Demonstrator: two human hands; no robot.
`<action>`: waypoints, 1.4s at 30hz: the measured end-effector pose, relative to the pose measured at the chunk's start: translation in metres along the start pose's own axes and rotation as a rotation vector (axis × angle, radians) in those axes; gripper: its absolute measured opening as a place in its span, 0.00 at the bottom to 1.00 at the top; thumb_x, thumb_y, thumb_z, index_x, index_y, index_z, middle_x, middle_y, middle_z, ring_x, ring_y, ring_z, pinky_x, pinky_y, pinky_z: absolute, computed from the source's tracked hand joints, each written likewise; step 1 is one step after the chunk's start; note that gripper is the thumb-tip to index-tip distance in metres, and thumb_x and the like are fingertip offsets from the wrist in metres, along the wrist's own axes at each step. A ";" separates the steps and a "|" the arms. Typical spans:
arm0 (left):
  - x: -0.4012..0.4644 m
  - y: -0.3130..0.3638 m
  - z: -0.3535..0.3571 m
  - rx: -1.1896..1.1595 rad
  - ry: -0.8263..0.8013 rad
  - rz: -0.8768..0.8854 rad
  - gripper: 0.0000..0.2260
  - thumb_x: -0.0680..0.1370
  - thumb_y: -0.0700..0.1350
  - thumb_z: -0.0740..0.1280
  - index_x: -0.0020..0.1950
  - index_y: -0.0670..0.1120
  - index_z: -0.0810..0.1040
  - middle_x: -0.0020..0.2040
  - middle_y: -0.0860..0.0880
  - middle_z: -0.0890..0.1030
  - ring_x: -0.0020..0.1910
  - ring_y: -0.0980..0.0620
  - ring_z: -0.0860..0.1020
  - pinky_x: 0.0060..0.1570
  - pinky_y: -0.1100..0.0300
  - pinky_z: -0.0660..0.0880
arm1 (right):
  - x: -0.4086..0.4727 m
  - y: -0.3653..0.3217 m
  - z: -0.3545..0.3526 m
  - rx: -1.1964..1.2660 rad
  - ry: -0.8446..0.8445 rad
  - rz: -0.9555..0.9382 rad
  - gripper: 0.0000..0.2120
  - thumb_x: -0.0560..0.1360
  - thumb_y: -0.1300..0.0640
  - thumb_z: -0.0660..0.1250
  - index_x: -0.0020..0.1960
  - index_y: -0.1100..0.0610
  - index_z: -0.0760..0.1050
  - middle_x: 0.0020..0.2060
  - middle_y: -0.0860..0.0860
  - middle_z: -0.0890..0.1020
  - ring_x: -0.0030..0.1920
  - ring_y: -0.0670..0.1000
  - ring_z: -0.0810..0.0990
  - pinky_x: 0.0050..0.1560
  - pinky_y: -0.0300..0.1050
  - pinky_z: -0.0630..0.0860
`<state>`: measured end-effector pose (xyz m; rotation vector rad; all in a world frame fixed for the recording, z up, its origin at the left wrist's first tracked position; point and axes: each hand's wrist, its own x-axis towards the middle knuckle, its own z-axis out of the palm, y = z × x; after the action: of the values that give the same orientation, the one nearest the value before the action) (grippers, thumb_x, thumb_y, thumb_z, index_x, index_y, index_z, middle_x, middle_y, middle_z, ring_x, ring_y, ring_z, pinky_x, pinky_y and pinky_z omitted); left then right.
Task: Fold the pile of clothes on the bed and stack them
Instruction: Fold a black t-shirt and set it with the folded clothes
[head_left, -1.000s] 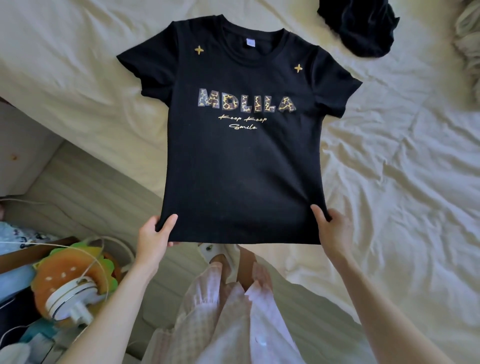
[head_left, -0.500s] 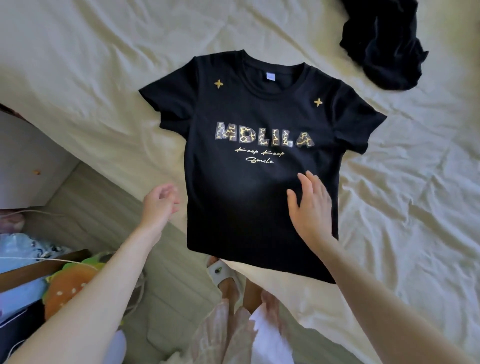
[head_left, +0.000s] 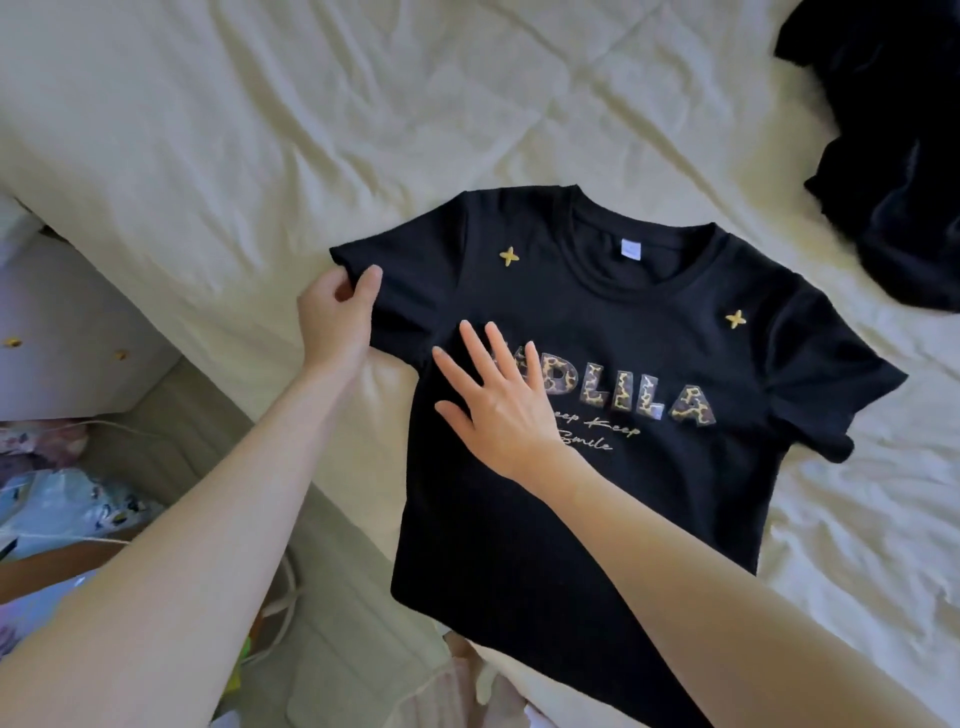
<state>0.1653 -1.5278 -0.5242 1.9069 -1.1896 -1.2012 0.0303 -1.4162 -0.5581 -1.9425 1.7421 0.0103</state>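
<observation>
A black T-shirt (head_left: 639, 493) with leopard-print letters and two small gold stars lies face up and spread flat on the cream bed sheet (head_left: 260, 130). Its hem hangs over the bed's near edge. My left hand (head_left: 336, 318) pinches the end of the shirt's left sleeve between thumb and fingers. My right hand (head_left: 498, 400) lies flat with fingers spread on the chest of the shirt, covering the first letter of the print. A crumpled black garment (head_left: 893, 156) lies on the sheet at the far right.
The bed's edge runs diagonally from upper left to bottom centre. Beside it on the left stand a pale cabinet (head_left: 67, 338) and a clutter of printed fabric (head_left: 67, 509) and white cords on the floor.
Both hands have left the hem and moved up the shirt. The left hand has taken hold of the left sleeve; the right hand now presses on the chest. The view has shifted closer.
</observation>
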 end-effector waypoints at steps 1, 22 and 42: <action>-0.001 0.000 0.001 0.055 0.022 0.065 0.14 0.78 0.45 0.65 0.35 0.44 0.66 0.32 0.49 0.67 0.36 0.48 0.66 0.38 0.56 0.66 | 0.002 0.000 0.001 -0.020 -0.027 -0.004 0.27 0.80 0.43 0.51 0.77 0.46 0.49 0.77 0.52 0.45 0.76 0.56 0.41 0.72 0.62 0.41; -0.049 -0.024 0.034 0.446 -0.165 0.044 0.11 0.76 0.54 0.66 0.53 0.48 0.74 0.43 0.55 0.76 0.42 0.55 0.75 0.44 0.63 0.68 | 0.064 0.060 -0.079 0.492 0.297 0.310 0.19 0.78 0.46 0.60 0.65 0.55 0.71 0.58 0.52 0.75 0.59 0.52 0.72 0.60 0.50 0.69; -0.099 -0.033 0.045 1.101 -0.302 0.623 0.18 0.78 0.43 0.64 0.68 0.42 0.72 0.69 0.39 0.69 0.70 0.35 0.64 0.66 0.38 0.62 | -0.039 0.069 -0.017 0.163 0.287 0.142 0.18 0.78 0.61 0.61 0.68 0.61 0.71 0.71 0.57 0.67 0.74 0.58 0.59 0.73 0.61 0.51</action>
<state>0.1177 -1.4249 -0.5325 1.7277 -2.7398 -0.4787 -0.0460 -1.3892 -0.5560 -1.7666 1.9930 -0.3652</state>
